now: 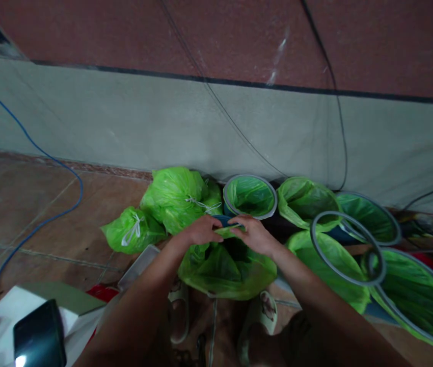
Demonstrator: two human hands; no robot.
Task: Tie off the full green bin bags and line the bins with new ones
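Between my feet stands a bin lined with a green plastic bag (227, 275), the bag's edge spread wide over the rim. A bit of blue bin (222, 220) shows behind my fingers. My left hand (203, 229) pinches the far edge of the bag from the left. From the right, my right hand (253, 233) grips the same edge, fingers bent over it. A short strip of green plastic is stretched between the two hands. The inside of the bag is dark, so its contents cannot be made out.
Tied green bags (178, 199) sit left by the wall, a smaller tied one (134, 229) beside them. More lined bins (250, 196) stand right, with a loose grey ring (348, 247) over one. A phone (39, 334) lies on a white box (81, 321). A blue cable (81, 188) crosses the floor.
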